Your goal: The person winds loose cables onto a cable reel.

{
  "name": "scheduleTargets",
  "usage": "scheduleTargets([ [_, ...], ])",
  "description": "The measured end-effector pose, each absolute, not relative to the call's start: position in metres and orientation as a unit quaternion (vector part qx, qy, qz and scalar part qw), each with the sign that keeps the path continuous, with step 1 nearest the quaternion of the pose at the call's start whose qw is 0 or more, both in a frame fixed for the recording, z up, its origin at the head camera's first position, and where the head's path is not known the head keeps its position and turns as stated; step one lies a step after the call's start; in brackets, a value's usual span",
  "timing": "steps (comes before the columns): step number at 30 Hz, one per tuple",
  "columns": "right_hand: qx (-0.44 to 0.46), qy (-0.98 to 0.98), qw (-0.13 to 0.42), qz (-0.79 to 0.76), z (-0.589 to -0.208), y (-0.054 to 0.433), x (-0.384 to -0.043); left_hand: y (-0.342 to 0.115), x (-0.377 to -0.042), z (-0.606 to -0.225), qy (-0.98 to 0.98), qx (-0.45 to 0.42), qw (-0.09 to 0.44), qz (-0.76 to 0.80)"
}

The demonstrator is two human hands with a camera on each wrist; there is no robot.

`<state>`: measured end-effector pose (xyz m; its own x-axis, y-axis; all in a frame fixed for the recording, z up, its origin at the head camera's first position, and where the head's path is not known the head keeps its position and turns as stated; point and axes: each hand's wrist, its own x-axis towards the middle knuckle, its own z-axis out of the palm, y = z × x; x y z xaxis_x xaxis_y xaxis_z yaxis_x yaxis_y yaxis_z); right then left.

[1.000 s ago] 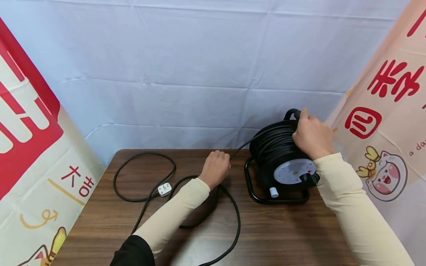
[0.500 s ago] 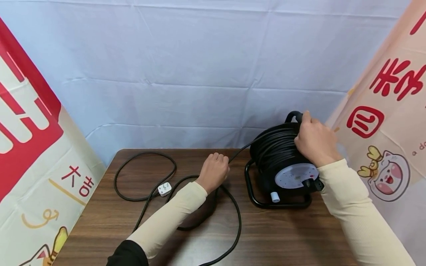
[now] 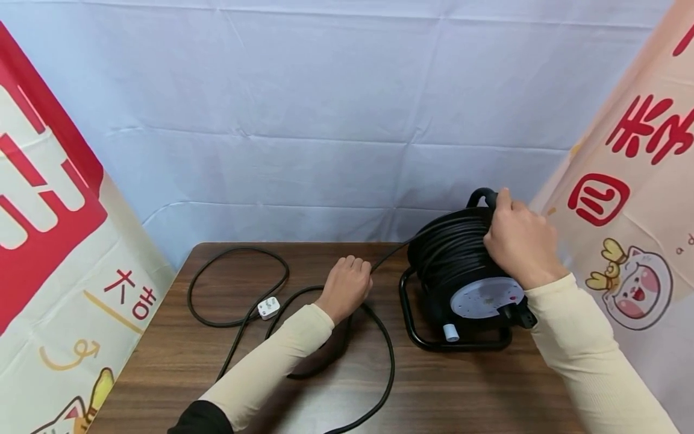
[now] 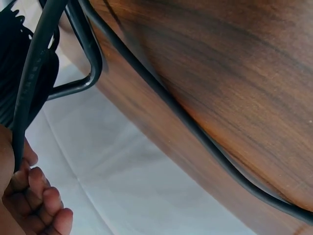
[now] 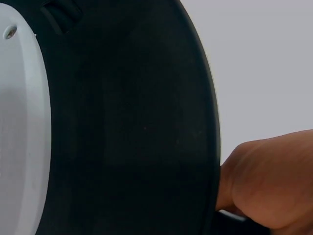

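A black cable reel (image 3: 447, 256) with a pale socket face stands on its tubular frame at the table's right. My right hand (image 3: 520, 244) grips the reel's top handle (image 3: 479, 195); the right wrist view shows this hand (image 5: 271, 181) beyond the dark rim, its fingers mostly hidden. Left of the reel, my left hand (image 3: 346, 287) holds the black cable (image 3: 391, 255) running off the drum. In the left wrist view the cable (image 4: 30, 81) passes between thumb and curled fingers. A white plug (image 3: 268, 308) lies on the table to the left, beside loose cable loops.
Loose cable (image 3: 391, 361) curves over the wooden table (image 3: 461, 392) toward the near edge. A pale cloth (image 3: 320, 120) hangs behind the table. Printed banners flank it at the left (image 3: 54, 259) and the right (image 3: 612, 253).
The reel has come a little nearer and tilted differently, with my right hand moving down and right on its handle. My left hand has shifted slightly down and left, still holding the cable.
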<state>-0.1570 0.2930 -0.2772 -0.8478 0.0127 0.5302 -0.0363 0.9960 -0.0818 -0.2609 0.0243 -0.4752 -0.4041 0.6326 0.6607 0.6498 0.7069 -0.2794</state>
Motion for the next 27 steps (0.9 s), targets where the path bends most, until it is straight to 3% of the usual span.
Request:
scheduleTargets([
  [10, -0.012, -0.965, 0.258, 0.045, -0.276, 0.287, -0.146, 0.017, -0.251, -0.475, -0.842, -0.382, 0.381, 0.005],
  [27, -0.009, -0.960, 0.276, 0.041, -0.276, 0.279, -0.129, 0.009, -0.242, -0.479, -0.830, -0.391, 0.397, -0.004],
])
